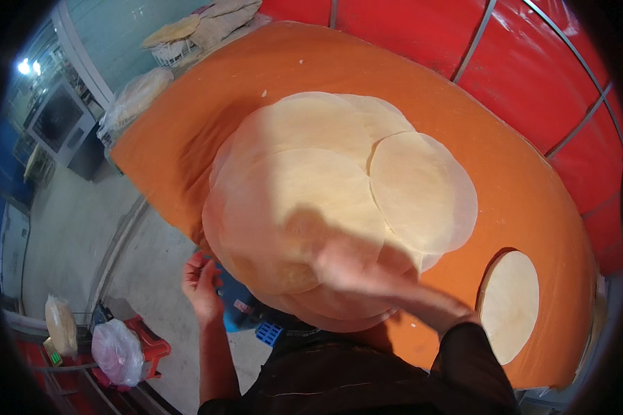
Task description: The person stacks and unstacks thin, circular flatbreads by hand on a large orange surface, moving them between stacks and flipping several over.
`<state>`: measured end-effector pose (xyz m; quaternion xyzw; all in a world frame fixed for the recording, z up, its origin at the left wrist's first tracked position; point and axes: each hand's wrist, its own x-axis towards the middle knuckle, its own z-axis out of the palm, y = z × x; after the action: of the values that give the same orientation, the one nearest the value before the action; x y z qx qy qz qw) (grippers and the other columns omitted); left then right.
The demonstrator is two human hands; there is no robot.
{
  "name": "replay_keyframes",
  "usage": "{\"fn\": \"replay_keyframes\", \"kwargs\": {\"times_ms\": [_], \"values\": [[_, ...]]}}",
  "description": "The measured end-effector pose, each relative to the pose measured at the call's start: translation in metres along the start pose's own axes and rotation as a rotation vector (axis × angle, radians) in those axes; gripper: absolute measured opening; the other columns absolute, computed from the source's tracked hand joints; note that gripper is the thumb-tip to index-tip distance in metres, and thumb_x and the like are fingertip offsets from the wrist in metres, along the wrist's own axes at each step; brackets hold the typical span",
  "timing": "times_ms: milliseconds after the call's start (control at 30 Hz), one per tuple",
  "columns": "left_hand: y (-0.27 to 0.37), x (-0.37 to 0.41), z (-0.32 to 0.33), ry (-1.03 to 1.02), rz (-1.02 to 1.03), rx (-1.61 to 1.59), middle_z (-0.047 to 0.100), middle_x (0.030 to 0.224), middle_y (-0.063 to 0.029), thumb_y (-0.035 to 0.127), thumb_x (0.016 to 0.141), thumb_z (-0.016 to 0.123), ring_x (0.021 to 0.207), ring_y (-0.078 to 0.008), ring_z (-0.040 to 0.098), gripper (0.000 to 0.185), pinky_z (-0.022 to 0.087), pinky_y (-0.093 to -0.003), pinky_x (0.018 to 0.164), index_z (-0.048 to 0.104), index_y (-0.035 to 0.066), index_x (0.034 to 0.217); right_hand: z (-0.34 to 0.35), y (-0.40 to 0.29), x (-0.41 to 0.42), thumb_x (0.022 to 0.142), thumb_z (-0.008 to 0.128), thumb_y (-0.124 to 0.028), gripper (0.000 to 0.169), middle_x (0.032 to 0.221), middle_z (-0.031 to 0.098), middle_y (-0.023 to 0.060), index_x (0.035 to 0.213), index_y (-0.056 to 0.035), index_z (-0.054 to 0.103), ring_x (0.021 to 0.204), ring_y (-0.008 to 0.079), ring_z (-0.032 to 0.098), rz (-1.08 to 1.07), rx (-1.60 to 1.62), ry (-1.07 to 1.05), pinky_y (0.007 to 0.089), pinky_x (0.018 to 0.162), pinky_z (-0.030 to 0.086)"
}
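Observation:
Several thin, round, pale sheets of flatbread or dough (327,176) overlap in a wide pile on an orange cloth-covered table (503,155). One smaller round sheet (415,192) rests at the pile's right side. My right hand (350,267), blurred, reaches across the near part of the pile; whether it touches the sheets I cannot tell. My left hand (202,282) hangs beside the table's near-left edge, fingers loosely curled and apart, with nothing visible in them. A neat stack of round sheets (511,308) lies to the right, beyond my right forearm.
Plastic-wrapped round stacks (117,353) sit by a red crate (153,347) at lower left. A clear plastic bag (140,93) and a cloth-topped white basket (174,49) are at the far-left edge. Red panels with metal bars (529,72) border the far side.

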<state>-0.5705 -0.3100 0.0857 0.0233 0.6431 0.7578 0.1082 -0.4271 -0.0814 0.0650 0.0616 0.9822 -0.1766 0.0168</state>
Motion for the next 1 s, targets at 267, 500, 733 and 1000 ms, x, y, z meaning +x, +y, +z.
{"fn": "replay_keyframes", "kwargs": {"times_ms": [267, 500, 733, 1000], "values": [[0.016, -0.026, 0.069, -0.323, -0.108, 0.055, 0.054, 0.079, -0.0041, 0.004, 0.077, 0.055, 0.064, -0.0112, 0.052, 0.019, 0.043, -0.0216, 0.055, 0.053, 0.000, 0.096, -0.349, 0.133, 0.000, 0.073, 0.053, -0.006, 0.018, 0.069, 0.063, 0.0053, 0.085, -0.0010, 0.064, 0.063, 0.0087, 0.055, -0.018, 0.199, 1.060, 0.0257, 0.058, 0.045], [-0.073, -0.055, 0.191, -0.838, -0.486, -0.115, 0.055, 0.089, -0.0095, 0.010, 0.082, 0.057, 0.081, -0.0177, 0.056, 0.018, 0.049, -0.0309, 0.074, 0.051, 0.001, 0.095, -0.327, 0.114, -0.083, 0.072, 0.049, -0.001, 0.029, 0.079, 0.062, 0.0091, 0.099, -0.0027, 0.060, 0.070, 0.0119, 0.058, 0.109, -0.172, 0.901, 0.0266, 0.059, 0.046], [-0.146, -0.046, 0.265, -0.805, -0.720, -0.185, 0.054, 0.094, -0.0138, 0.012, 0.083, 0.057, 0.088, -0.0253, 0.055, 0.021, 0.047, -0.0382, 0.083, 0.049, 0.000, 0.098, -0.057, 0.160, -0.112, 0.069, 0.049, -0.005, 0.037, 0.106, 0.052, 0.0164, 0.105, 0.0029, 0.050, 0.092, 0.0273, 0.054, 0.328, -0.604, 0.287, 0.0371, 0.071, 0.046], [-0.155, -0.044, 0.290, -0.826, -0.713, -0.106, 0.052, 0.109, -0.0207, 0.024, 0.090, 0.047, 0.101, -0.0323, 0.052, 0.035, 0.044, -0.0437, 0.087, 0.043, -0.004, 0.110, 0.007, 0.156, -0.112, 0.067, 0.057, -0.011, 0.045, 0.114, 0.050, 0.0185, 0.109, 0.0039, 0.050, 0.102, 0.0323, 0.051, 0.308, -0.340, 0.558, 0.0398, 0.086, 0.040]]}}
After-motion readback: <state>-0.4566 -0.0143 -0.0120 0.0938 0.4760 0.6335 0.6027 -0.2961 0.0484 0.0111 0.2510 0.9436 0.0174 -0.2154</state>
